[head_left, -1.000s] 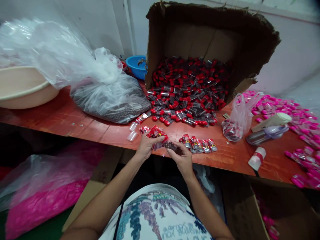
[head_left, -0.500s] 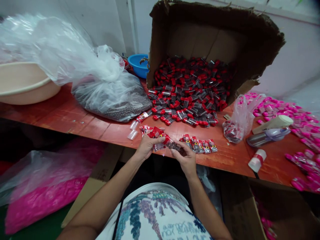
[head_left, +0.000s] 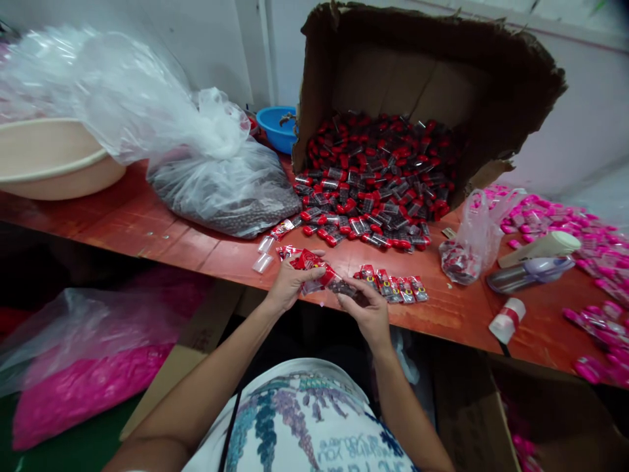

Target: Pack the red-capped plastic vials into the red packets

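In the head view, the left hand (head_left: 287, 285) pinches red packets (head_left: 309, 260) between thumb and fingers, with its thumb lying across them. The right hand (head_left: 367, 307) is curled, thumb and fingers pinching the dark-filled end of a packet (head_left: 338, 283) that spans the gap between the hands, above the front edge of the red table (head_left: 442, 321). Just to the right lies an overlapping row of similar packets (head_left: 393, 288), red at the top with a yellow spot and dark below (any print on them is too small to read). Beside the left hand are two clear tubes (head_left: 264, 262). Behind the hands, a torn-edged box (head_left: 521, 98) lies on its side, its mouth spilling a heap of red-capped bottles (head_left: 373, 190); no label on them can be made out. A knotted clear bag (head_left: 221, 190) of dark beads sits left of the heap, near a cream basin (head_left: 59, 187) and a blue bowl (head_left: 278, 131). To the right stand a small bag (head_left: 462, 259), a flask (head_left: 515, 278) lying down, a white roll (head_left: 508, 320) with a red band, and scattered pink pieces (head_left: 560, 223). Blue lettering crosses the shirt (head_left: 304, 419), too blurred to read surely, and a cardboard flap (head_left: 201, 334) below the table bears illegible dark marks.
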`<state>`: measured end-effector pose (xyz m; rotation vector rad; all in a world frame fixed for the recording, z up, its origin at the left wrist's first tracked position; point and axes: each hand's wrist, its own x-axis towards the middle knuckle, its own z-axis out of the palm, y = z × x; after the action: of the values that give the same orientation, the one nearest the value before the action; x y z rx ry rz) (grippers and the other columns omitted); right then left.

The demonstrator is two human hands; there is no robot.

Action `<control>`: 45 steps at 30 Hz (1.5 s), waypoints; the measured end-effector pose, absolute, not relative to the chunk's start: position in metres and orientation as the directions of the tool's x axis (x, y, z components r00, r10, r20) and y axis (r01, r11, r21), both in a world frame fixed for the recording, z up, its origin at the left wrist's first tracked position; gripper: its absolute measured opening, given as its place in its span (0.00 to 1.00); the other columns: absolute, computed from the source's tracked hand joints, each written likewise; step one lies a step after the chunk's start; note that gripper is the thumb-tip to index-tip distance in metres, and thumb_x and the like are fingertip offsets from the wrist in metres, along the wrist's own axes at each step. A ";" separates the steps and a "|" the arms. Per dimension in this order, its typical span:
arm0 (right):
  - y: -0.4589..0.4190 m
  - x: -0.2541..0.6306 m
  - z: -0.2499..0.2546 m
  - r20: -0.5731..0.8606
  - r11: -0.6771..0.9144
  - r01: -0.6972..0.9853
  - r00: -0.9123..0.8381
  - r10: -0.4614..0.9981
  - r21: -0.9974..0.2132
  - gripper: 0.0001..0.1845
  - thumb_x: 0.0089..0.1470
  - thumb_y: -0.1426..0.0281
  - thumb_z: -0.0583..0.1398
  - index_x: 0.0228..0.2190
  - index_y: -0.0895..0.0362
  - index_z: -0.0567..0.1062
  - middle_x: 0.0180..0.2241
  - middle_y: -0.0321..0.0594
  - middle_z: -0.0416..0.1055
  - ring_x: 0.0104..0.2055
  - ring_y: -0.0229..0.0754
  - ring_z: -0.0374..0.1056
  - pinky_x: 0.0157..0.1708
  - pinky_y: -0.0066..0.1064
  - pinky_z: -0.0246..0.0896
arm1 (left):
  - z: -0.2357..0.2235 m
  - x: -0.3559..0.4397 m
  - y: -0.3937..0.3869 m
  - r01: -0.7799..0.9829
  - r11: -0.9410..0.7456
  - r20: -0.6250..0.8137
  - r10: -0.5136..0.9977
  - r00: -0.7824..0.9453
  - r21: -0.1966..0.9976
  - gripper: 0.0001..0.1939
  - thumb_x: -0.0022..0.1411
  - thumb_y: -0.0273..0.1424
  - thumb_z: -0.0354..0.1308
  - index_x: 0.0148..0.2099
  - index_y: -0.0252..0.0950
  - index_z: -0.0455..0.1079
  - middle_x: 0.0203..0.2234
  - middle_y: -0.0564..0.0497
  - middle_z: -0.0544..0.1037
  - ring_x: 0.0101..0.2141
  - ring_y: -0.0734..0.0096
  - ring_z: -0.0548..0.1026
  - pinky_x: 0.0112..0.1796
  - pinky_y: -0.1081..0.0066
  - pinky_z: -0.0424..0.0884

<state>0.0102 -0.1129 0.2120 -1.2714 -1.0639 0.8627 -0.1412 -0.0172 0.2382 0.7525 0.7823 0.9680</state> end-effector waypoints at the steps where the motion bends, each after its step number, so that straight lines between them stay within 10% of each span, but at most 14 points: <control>1: -0.114 0.008 0.212 0.175 0.151 0.095 0.332 0.927 -0.984 0.17 0.47 0.69 0.64 0.42 0.50 0.77 0.36 0.38 0.72 0.34 0.39 0.68 0.35 0.31 0.66 | 0.238 -0.141 -0.017 -0.419 0.374 -0.234 0.908 0.348 0.827 0.22 0.39 0.25 0.71 0.42 0.33 0.75 0.27 0.51 0.79 0.26 0.71 0.76 0.32 0.70 0.74; 45: -0.110 -0.007 0.200 -0.072 0.068 -0.296 0.437 0.897 -0.953 0.21 0.43 0.68 0.67 0.42 0.52 0.76 0.34 0.34 0.76 0.31 0.37 0.71 0.33 0.32 0.72 | 0.227 -0.144 -0.025 -0.346 0.434 -0.328 0.888 0.323 0.832 0.20 0.39 0.30 0.72 0.37 0.32 0.73 0.26 0.51 0.79 0.20 0.73 0.73 0.24 0.72 0.71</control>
<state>-0.0073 -0.1102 0.1999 -1.1674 -0.6526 1.0018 -0.1439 -0.0252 0.2275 0.7289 0.8927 0.9104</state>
